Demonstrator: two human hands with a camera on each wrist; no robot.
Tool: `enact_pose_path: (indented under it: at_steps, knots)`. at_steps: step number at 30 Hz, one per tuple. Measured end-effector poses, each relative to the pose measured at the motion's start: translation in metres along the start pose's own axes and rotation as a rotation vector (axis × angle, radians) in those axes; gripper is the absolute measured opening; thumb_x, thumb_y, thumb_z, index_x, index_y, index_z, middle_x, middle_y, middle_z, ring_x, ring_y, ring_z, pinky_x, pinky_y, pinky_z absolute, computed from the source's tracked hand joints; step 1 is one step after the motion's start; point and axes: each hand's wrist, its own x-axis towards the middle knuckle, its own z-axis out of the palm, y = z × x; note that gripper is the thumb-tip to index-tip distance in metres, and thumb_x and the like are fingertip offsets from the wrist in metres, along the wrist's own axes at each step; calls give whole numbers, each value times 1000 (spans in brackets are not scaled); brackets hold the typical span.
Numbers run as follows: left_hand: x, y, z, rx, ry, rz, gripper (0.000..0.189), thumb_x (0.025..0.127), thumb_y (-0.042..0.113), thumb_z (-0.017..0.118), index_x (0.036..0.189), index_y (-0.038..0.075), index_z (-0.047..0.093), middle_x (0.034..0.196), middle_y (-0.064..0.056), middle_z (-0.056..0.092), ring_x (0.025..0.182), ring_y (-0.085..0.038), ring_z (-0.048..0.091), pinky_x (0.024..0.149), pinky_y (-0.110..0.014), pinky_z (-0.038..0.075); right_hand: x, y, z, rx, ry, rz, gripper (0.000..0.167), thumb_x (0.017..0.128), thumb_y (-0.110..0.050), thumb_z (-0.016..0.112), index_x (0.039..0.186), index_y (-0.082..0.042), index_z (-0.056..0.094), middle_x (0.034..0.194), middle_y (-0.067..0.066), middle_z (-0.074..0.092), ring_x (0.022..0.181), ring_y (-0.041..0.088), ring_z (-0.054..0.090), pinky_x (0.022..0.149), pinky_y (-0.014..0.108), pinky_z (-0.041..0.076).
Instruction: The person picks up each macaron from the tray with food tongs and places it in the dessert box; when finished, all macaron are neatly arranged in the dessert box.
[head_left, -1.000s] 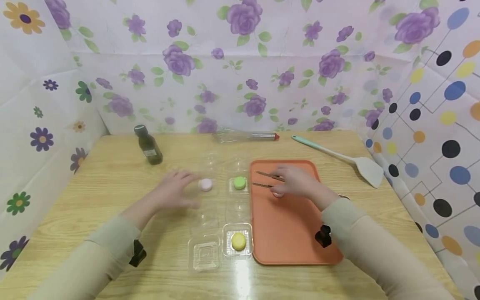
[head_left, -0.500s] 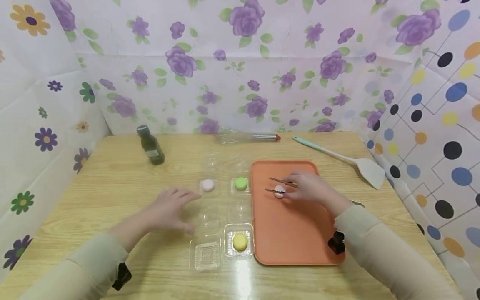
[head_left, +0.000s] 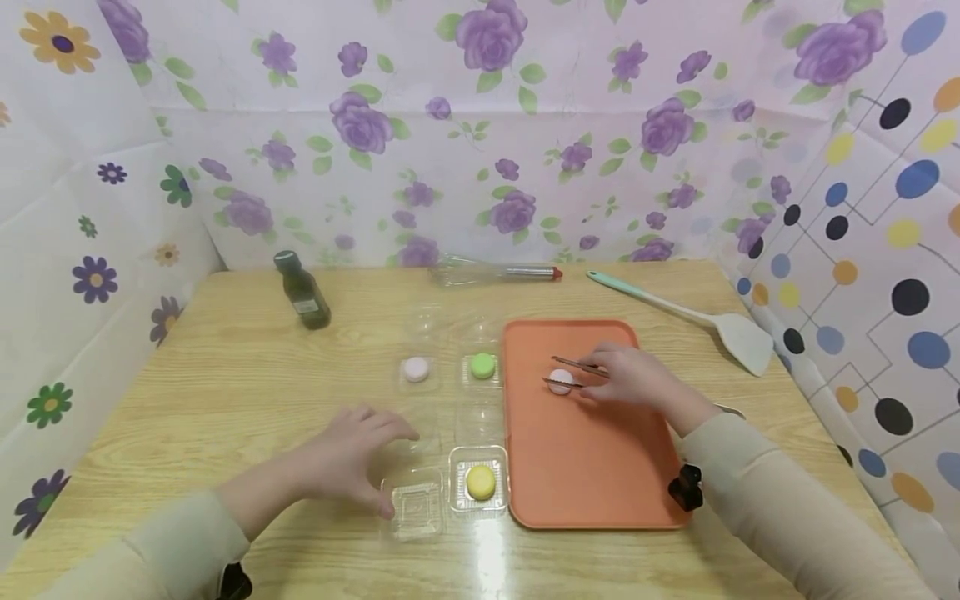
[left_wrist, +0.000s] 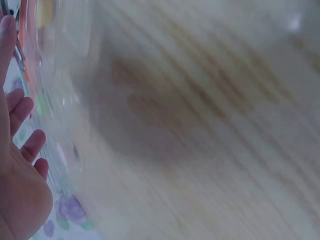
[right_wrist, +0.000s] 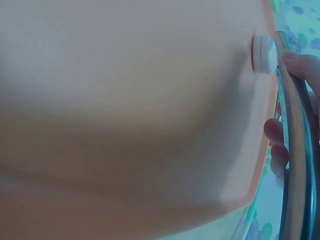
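My right hand [head_left: 633,382] holds metal tongs [head_left: 581,367] over the upper part of the orange tray [head_left: 585,467]. A pale macaron [head_left: 560,382] lies there, overlapped by the nearer tong arm in the head view. In the right wrist view the macaron [right_wrist: 263,54] stands out beside the tong tips. My left hand [head_left: 337,458] spreads its fingers and thumb at the left side of an open clear plastic box [head_left: 415,507] with no macaron in it. Another clear box [head_left: 453,500] beside it bears a yellow macaron [head_left: 481,482].
Two clear boxes farther back contain a pale pink macaron [head_left: 416,369] and a green macaron [head_left: 482,365]. A dark bottle [head_left: 302,292] stands back left. Along the back lie a whisk [head_left: 495,272] and a white spatula [head_left: 742,340] with a mint handle.
The left hand has moved toward the near edge, from beside the pink macaron to the box without one. The right hand has drawn the tongs rightward, leaving more of the tray's macaron visible.
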Motion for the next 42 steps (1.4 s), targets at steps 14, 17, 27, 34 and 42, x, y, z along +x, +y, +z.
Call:
enact_pose_path:
  at_steps: [14, 17, 27, 34, 42]
  knots:
    - [-13, 22, 14, 35, -38, 57, 87, 54, 63, 78, 126, 21, 52, 126, 9, 50, 106, -12, 41, 87, -39, 32, -4, 5, 3, 23, -37, -11, 37, 79, -35, 73, 110, -14, 69, 101, 1, 61, 83, 17, 56, 67, 34, 48]
    - [-14, 21, 15, 77, -34, 71, 88, 54, 65, 76, 127, 21, 52, 126, 8, 50, 106, -13, 42, 86, -38, 33, -5, 6, 4, 23, -42, -17, 37, 80, -34, 72, 110, -13, 69, 99, 1, 60, 77, 14, 54, 65, 32, 46]
    - [-15, 20, 13, 138, -31, 72, 84, 57, 60, 77, 126, 18, 53, 124, 8, 51, 105, -14, 43, 86, -38, 36, -5, 2, -1, 10, -15, -32, 38, 80, -32, 73, 112, -11, 68, 102, 3, 62, 85, 19, 59, 69, 37, 50]
    - [-15, 15, 10, 162, -27, 54, 82, 59, 56, 78, 127, 17, 54, 124, 4, 52, 108, -18, 44, 89, -44, 37, -4, -4, -6, 7, -9, -36, 40, 81, -34, 71, 114, -12, 67, 106, 3, 61, 88, 20, 59, 69, 37, 50]
    - [-17, 14, 9, 144, -32, 39, 82, 60, 53, 79, 129, 16, 54, 122, 4, 52, 106, -16, 43, 89, -43, 35, 2, -21, -9, 27, -16, -119, 37, 82, -32, 71, 114, -15, 67, 106, 0, 63, 96, 20, 59, 77, 39, 50]
